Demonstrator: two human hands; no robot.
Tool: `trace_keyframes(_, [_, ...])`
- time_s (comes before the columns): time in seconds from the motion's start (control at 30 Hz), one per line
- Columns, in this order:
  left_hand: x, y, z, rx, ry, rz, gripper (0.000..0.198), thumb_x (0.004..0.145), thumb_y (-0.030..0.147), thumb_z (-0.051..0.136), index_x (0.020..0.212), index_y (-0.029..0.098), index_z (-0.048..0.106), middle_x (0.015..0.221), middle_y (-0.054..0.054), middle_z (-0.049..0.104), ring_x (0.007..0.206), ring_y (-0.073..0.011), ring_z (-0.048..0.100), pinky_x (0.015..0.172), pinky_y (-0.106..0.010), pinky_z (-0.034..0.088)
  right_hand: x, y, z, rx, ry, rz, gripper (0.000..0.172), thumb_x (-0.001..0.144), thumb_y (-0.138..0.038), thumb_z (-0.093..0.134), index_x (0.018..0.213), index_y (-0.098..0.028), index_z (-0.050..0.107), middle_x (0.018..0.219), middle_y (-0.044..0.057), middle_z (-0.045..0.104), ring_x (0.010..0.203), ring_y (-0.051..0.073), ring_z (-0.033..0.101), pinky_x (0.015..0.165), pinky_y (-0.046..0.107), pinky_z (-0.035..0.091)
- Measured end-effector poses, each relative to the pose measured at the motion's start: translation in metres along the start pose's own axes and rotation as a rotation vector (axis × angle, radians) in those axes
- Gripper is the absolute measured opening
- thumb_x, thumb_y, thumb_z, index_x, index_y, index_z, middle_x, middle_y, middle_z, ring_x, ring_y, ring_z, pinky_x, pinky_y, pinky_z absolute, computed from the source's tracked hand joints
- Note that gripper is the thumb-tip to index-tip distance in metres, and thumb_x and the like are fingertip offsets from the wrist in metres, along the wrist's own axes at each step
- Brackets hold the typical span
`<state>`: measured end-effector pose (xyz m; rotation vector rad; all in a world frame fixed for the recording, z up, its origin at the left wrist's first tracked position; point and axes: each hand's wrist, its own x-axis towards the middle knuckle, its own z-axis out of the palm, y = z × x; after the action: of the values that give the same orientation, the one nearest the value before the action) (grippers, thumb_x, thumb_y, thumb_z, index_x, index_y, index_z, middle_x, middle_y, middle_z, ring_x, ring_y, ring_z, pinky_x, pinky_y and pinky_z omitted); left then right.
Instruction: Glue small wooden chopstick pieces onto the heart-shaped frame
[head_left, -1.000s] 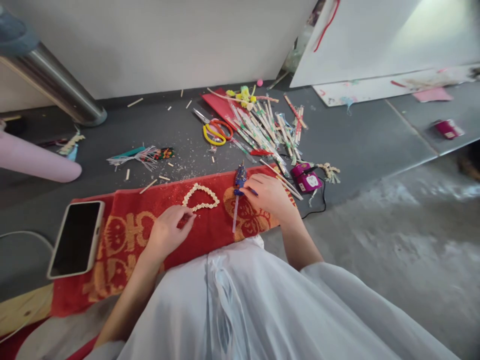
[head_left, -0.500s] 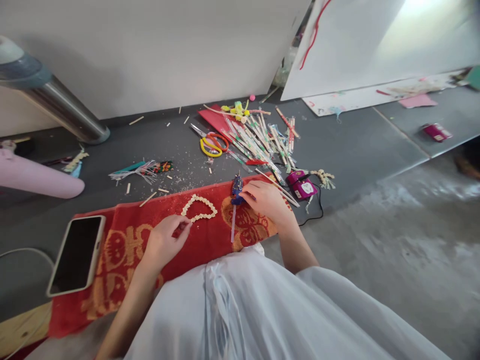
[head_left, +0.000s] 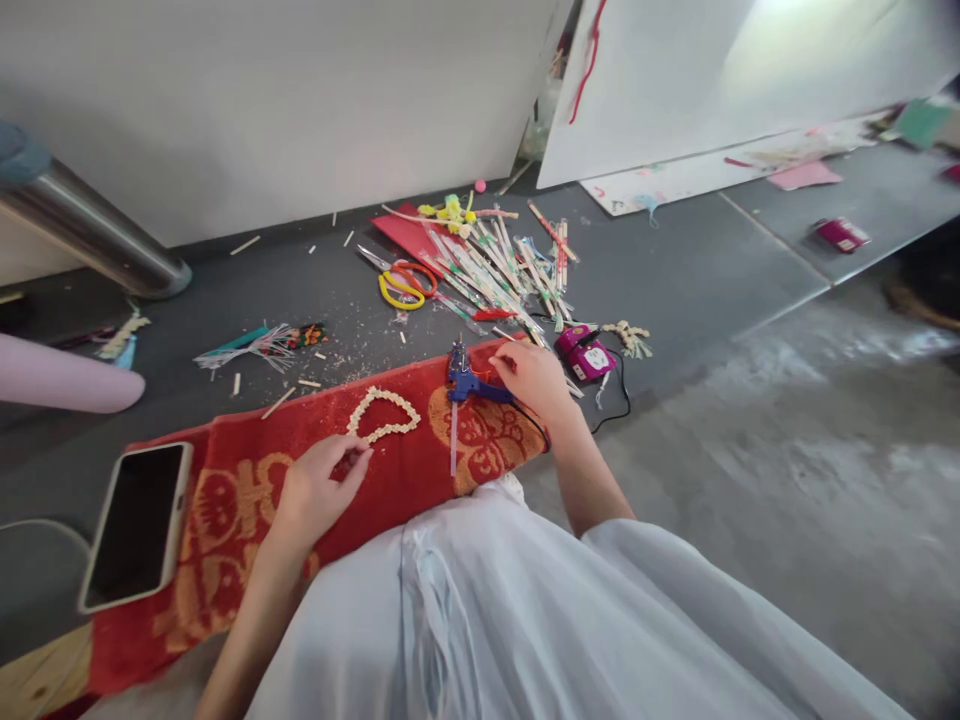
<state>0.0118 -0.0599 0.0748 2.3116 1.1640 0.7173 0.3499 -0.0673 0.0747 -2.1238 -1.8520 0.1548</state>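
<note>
A glue gun (head_left: 461,382) with a blue body lies on the red patterned towel (head_left: 409,470), a pale glue stick poking out of its back towards me. My right hand (head_left: 531,378) hovers just beyond its handle, apart from it, fingers loosely bent and holding nothing visible. To the left lies a heart-shaped outline (head_left: 384,394) made of small pale wooden pieces. At its lower left edge, my left hand (head_left: 324,482) is closed in a pinch with the fingertips against it. The underside of that grip is hidden.
Scissors (head_left: 409,285) and a heap of wrapped sticks (head_left: 499,265) lie behind the towel. A purple socket box (head_left: 585,353) with a black cord stands right. A phone (head_left: 136,525) rests on the left, below a pink cylinder (head_left: 67,372). Crumbs and stick pieces litter the grey table.
My right hand has let go of the glue gun and moved slightly right and away, uncovering its blue handle. My left hand stays at the heart outline. The whole view has shifted slightly.
</note>
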Motion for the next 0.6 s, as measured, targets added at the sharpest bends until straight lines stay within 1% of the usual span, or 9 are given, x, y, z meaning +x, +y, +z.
trace_keyframes(0.07, [0.001, 0.002, 0.0, -0.003, -0.014, 0.0, 0.013, 0.09, 0.027, 0.057, 0.085, 0.019, 0.065, 0.078, 0.0, 0.072, 0.068, -0.012, 0.068, 0.067, -0.02, 0.054, 0.015, 0.012, -0.002, -0.063, -0.048, 0.08, 0.019, 0.094, -0.022, 0.051, 0.096, -0.019, 0.07, 0.102, 0.01, 0.073, 0.094, 0.024, 0.067, 0.08, 0.033, 0.046])
trace_keyframes(0.13, [0.001, 0.005, 0.0, -0.005, -0.02, -0.001, 0.014, 0.091, 0.028, 0.057, 0.083, 0.019, 0.065, 0.077, 0.0, 0.071, 0.067, -0.0119, 0.067, 0.065, -0.019, 0.053, 0.033, 0.025, -0.004, -0.162, -0.044, 0.151, 0.025, 0.094, -0.019, 0.047, 0.107, -0.016, 0.069, 0.108, 0.014, 0.071, 0.098, 0.027, 0.066, 0.082, 0.035, 0.047])
trace_keyframes(0.2, [0.001, 0.009, 0.0, -0.007, -0.016, 0.002, 0.015, 0.09, 0.029, 0.056, 0.083, 0.019, 0.066, 0.076, 0.0, 0.071, 0.067, -0.0121, 0.067, 0.064, -0.019, 0.053, 0.051, 0.035, -0.005, -0.249, -0.045, 0.164, 0.032, 0.097, -0.021, 0.043, 0.113, -0.014, 0.069, 0.115, 0.018, 0.068, 0.107, 0.031, 0.064, 0.086, 0.038, 0.047])
trace_keyframes(0.27, [0.0, 0.012, -0.001, -0.008, -0.006, 0.003, 0.015, 0.09, 0.029, 0.056, 0.084, 0.019, 0.066, 0.077, 0.0, 0.072, 0.068, -0.0124, 0.068, 0.065, -0.02, 0.053, 0.066, 0.042, -0.004, -0.284, -0.066, 0.153, 0.034, 0.097, -0.022, 0.043, 0.118, -0.015, 0.069, 0.12, 0.018, 0.066, 0.111, 0.033, 0.063, 0.088, 0.041, 0.048])
trace_keyframes(0.33, [-0.003, 0.012, -0.002, -0.007, 0.004, -0.001, 0.015, 0.09, 0.028, 0.056, 0.084, 0.019, 0.066, 0.078, -0.001, 0.072, 0.068, -0.0126, 0.068, 0.067, -0.02, 0.054, 0.076, 0.046, -0.001, -0.296, -0.099, 0.136, 0.034, 0.096, -0.023, 0.045, 0.117, -0.015, 0.07, 0.122, 0.018, 0.066, 0.112, 0.033, 0.063, 0.09, 0.042, 0.049])
trace_keyframes(0.43, [-0.008, 0.01, -0.003, -0.005, 0.003, -0.027, 0.015, 0.09, 0.029, 0.056, 0.084, 0.018, 0.067, 0.078, -0.001, 0.073, 0.067, -0.0123, 0.068, 0.066, -0.02, 0.054, 0.085, 0.048, 0.005, -0.296, -0.14, 0.103, 0.03, 0.094, -0.023, 0.051, 0.111, -0.012, 0.073, 0.121, 0.02, 0.067, 0.114, 0.033, 0.062, 0.091, 0.041, 0.05])
trace_keyframes(0.53, [-0.011, 0.009, -0.004, 0.002, -0.002, -0.05, 0.016, 0.089, 0.029, 0.057, 0.084, 0.018, 0.067, 0.076, -0.001, 0.072, 0.065, -0.012, 0.067, 0.065, -0.019, 0.053, 0.092, 0.052, 0.007, -0.273, -0.142, 0.074, 0.029, 0.092, -0.021, 0.051, 0.106, -0.009, 0.074, 0.118, 0.021, 0.068, 0.115, 0.034, 0.062, 0.094, 0.043, 0.05])
trace_keyframes(0.6, [-0.012, 0.01, -0.005, 0.002, 0.0, -0.06, 0.016, 0.089, 0.028, 0.056, 0.083, 0.018, 0.068, 0.076, -0.001, 0.072, 0.065, -0.0119, 0.067, 0.065, -0.019, 0.054, 0.095, 0.056, 0.003, -0.245, -0.133, 0.058, 0.028, 0.091, -0.02, 0.05, 0.103, -0.01, 0.074, 0.115, 0.02, 0.07, 0.113, 0.033, 0.063, 0.096, 0.043, 0.049])
